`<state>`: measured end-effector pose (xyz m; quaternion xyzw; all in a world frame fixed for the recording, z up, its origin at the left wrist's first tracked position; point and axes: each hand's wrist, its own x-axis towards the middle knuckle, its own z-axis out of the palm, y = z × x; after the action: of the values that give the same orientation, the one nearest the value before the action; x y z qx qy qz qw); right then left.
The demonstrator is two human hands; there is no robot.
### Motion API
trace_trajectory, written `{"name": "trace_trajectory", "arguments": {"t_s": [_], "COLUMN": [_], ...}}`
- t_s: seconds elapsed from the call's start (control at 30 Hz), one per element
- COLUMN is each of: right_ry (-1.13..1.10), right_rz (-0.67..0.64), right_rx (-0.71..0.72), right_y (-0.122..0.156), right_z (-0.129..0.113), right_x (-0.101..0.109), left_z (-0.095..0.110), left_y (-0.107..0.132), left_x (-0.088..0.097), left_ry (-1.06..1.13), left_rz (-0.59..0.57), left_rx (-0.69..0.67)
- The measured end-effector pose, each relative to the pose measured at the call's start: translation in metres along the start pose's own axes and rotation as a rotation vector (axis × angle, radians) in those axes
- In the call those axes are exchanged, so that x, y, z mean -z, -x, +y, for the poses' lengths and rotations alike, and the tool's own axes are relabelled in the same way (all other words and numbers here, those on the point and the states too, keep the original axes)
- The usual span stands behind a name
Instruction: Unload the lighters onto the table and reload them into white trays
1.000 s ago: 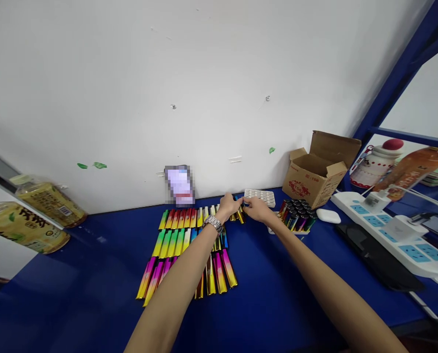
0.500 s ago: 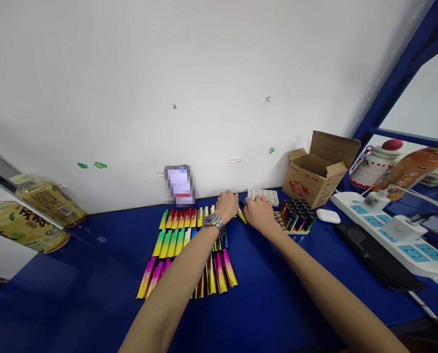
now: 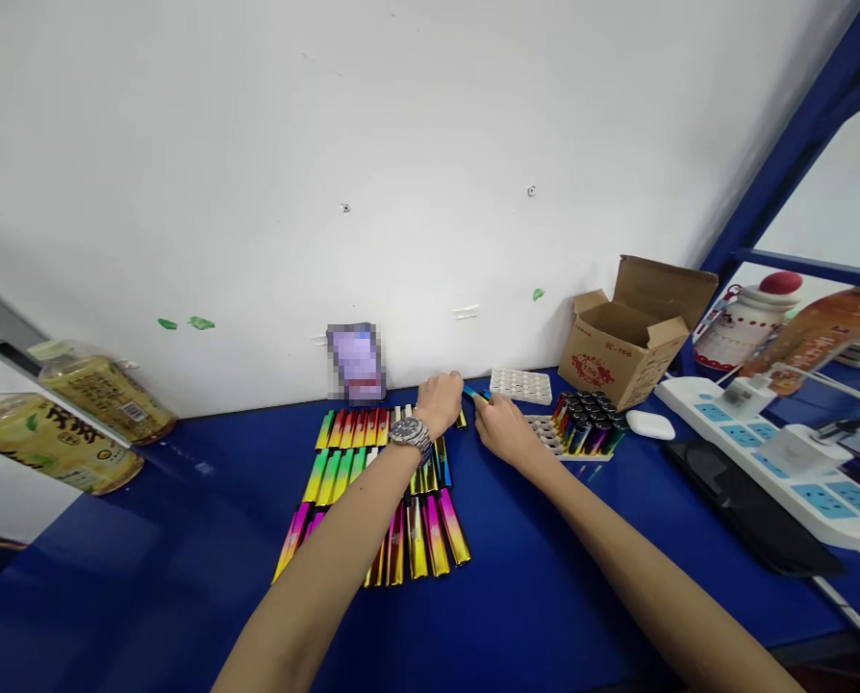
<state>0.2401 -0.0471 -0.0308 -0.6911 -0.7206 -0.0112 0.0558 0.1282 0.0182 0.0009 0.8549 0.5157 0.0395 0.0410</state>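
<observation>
Shiny lighter-shaped pieces (image 3: 321,478) in colour gradients lie in three rows on the blue table. My left hand (image 3: 441,402), wearing a metal watch (image 3: 410,433), is closed at the right end of the back row, its fingertips mostly hidden. Just right of it, a yellow-and-black lighter (image 3: 462,420) lies on the table. A blue lighter (image 3: 476,394) slants between my two hands, its right end in the closed fingers of my right hand (image 3: 502,423). Whether the left fingers grip it too, I cannot make out.
On the right stand a white holed tray (image 3: 545,431) partly filled with upright lighters (image 3: 589,419), another white tray (image 3: 520,385) and an open cardboard box (image 3: 610,346). Farther right are a white case (image 3: 650,425), black pouch (image 3: 744,505) and power strip (image 3: 783,462). A phone (image 3: 358,364) leans against the wall.
My hands are still close together at the back row. The yellow-ended lighter between them now lies beside my left hand, and the blue one shows more. The view shifts slightly.
</observation>
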Motion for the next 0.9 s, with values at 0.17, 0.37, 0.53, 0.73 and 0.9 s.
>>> {"name": "trace_trajectory", "arguments": {"t_s": [0.17, 0.37, 0.53, 0.73, 0.9], "right_ry": [-0.072, -0.077, -0.024, -0.042, -0.048], "right_rz": [-0.027, 0.041, 0.226, 0.344, 0.330], "right_rx": [-0.044, -0.097, -0.022, 0.041, 0.079], "right_y": [-0.007, -0.010, -0.011, -0.011, -0.014], "right_z": [-0.001, -0.005, 0.000, 0.001, -0.001], "right_x": [0.003, 0.001, -0.007, -0.016, -0.021], "left_z": [-0.003, -0.009, -0.027, -0.077, -0.100], "left_y": [0.001, 0.006, 0.011, 0.012, 0.006], "left_x": [-0.007, -0.015, -0.005, 0.012, 0.016], "left_ry": [-0.099, -0.149, -0.114, 0.162, 0.301], "left_rz": [0.020, 0.111, 0.301, 0.545, 0.719], "left_rx": [-0.004, -0.035, 0.177, 0.445, 0.280]}}
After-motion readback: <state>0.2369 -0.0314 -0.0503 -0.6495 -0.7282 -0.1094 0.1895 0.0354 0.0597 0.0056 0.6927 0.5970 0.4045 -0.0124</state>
